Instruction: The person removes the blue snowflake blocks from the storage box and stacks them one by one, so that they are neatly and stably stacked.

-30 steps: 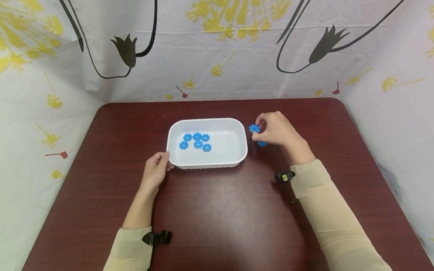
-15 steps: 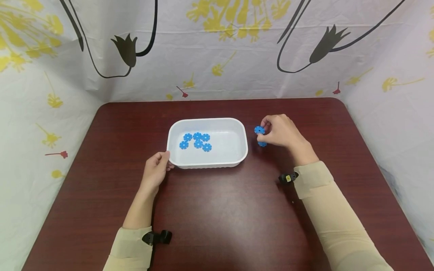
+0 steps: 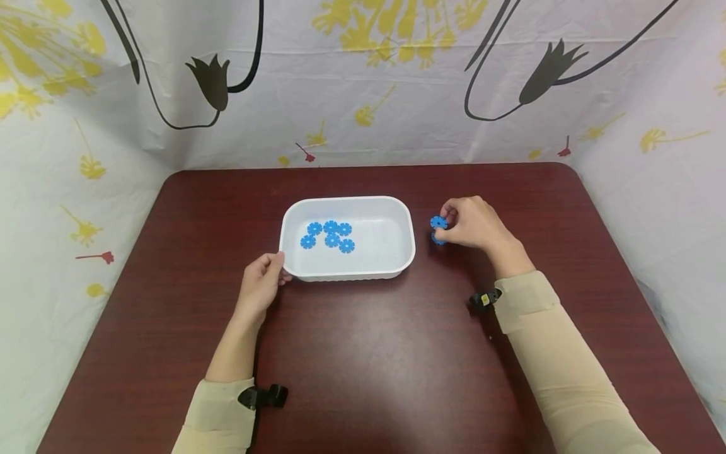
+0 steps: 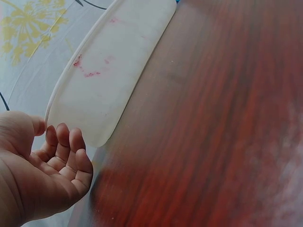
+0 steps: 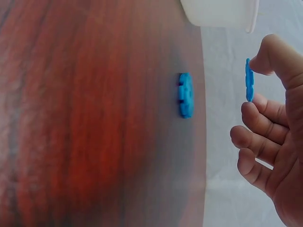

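Note:
A white tray lies on the table, with several blue notched discs in its left half. My left hand grips the tray's near-left corner; in the left wrist view the thumb is at the rim and the fingers curl below it. To the right of the tray, my right hand pinches a blue notched disc by its edges between thumb and fingers. Just below it, apart from it, another blue disc rests on the table, partly hidden by the thumb in the head view.
The dark red-brown table carries everything. A patterned white cloth hangs behind and at both sides. Black wrist straps sit at both sleeves.
My right hand, with the disc pinched in it, has moved slightly right, away from the tray, and then lower over the disc on the table. My left hand stays at the tray's corner.

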The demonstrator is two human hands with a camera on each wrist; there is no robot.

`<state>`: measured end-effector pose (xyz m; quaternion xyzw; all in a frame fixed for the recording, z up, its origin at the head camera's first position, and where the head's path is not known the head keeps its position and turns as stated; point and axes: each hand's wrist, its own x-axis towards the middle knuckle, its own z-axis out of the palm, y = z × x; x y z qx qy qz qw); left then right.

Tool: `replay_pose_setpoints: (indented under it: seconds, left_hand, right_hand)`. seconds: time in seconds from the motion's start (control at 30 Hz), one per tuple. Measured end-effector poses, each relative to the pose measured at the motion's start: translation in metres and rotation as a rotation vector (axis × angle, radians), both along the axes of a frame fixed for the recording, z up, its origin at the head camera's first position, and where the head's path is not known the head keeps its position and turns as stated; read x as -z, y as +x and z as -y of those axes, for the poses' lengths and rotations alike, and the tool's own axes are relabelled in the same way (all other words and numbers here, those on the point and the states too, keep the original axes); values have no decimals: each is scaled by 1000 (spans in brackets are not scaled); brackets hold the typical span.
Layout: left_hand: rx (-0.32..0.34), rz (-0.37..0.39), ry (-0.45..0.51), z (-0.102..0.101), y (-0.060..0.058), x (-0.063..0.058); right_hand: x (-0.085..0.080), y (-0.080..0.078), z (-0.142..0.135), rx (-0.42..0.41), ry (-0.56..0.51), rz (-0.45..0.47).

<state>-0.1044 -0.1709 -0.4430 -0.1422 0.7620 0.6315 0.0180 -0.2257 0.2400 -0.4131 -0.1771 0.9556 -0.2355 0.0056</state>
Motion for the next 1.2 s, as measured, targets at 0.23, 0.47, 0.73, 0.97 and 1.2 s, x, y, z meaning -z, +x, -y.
replay_pose_setpoints:
  seconds: [0.23, 0.47, 0.73, 0.97, 1.2]
  left_hand:
    - [1, 2, 1, -1, -1, 0]
    - [1, 5, 4, -1, -1, 0]
    - [3, 11, -12, 0, -1, 0]
    - [2, 16, -20, -1, 0, -1]
    - [-1, 15, -20, -1, 0, 0]
  right_hand:
    - [7, 1, -3, 16, 0, 34]
    - [13, 3, -5, 31, 21, 68]
    - [16, 4, -7, 33, 24, 78]
    - [17, 2, -7, 16, 36, 105]
    - [20, 1, -8, 5, 50, 121]
